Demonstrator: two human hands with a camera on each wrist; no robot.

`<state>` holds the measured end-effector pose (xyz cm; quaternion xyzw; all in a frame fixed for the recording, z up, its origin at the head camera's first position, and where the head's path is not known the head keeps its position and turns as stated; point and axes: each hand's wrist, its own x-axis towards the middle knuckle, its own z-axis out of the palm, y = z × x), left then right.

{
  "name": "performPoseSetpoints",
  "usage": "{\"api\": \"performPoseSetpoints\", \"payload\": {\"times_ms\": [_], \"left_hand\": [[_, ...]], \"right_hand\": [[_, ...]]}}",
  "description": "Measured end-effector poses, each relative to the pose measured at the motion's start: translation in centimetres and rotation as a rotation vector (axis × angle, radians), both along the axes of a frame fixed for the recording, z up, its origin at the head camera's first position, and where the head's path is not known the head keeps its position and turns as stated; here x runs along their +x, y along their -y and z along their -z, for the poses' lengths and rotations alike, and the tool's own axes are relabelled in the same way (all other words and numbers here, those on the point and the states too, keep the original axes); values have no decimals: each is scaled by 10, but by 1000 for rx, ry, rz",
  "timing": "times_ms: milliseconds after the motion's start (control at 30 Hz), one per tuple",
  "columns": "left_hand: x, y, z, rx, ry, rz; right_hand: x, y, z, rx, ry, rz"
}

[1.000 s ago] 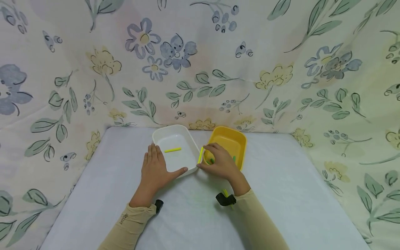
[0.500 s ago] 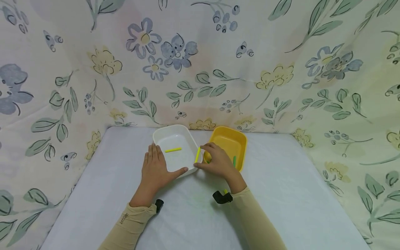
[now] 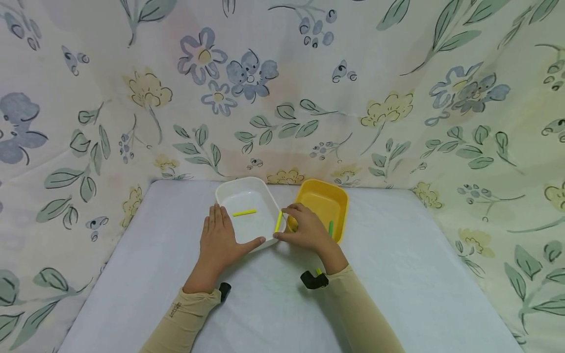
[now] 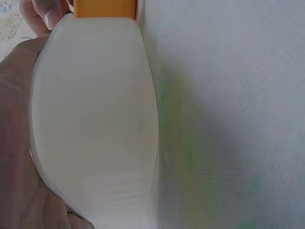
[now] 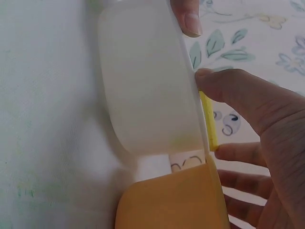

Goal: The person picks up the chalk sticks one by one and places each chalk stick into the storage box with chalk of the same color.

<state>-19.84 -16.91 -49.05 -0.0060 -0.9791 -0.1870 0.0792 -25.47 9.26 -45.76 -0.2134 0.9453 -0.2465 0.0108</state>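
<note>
My right hand (image 3: 309, 229) pinches a yellow stick (image 3: 278, 222) by its two ends, thumb at the near end and index finger at the far end. In the right wrist view the yellow stick (image 5: 210, 121) lies along the rim of the white tray (image 5: 147, 81). My left hand (image 3: 219, 242) rests at the near left corner of the white tray (image 3: 240, 184), fingers straight and thumb spread along the near rim. Inside that tray lies another yellow stick (image 3: 244, 213). The left wrist view shows the tray's outer side (image 4: 95, 114) beside the left hand (image 4: 19, 129).
Right of the white tray stands a yellow tray (image 3: 324, 189), close against it, with a green stick (image 3: 330, 228) inside and part of it hidden by my right hand. A yellow stick (image 3: 319, 270) shows beside the right wrist camera (image 3: 314, 280). A floral cloth (image 3: 282, 98) hangs behind.
My right hand has moved slightly left with the yellow stick, from the gap between the trays to the white tray's right rim. The left hand stays in place.
</note>
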Motion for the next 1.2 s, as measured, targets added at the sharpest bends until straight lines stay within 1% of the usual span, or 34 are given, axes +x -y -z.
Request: {"api": "performPoseSetpoints", "payload": {"times_ms": [200, 400, 600, 733, 900, 1067, 1200], "left_hand": [[1, 1, 0, 6, -23, -1], [2, 1, 1, -1, -10, -1], [2, 1, 0, 14, -25, -1], [1, 1, -1, 28, -23, -4], [1, 1, -1, 29, -3, -10], [0, 0, 1, 37, 6, -5], [0, 0, 1, 28, 9, -3]], "right_hand": [[0, -2, 1, -9, -23, -24], [1, -6, 1, -17, -28, -32], [9, -15, -6, -66, -33, -50], [14, -24, -8, -92, -46, -71], [25, -37, -9, -134, -11, -92], [42, -53, -10, -233, 43, -149], [56, -67, -13, -272, 55, -189]]}}
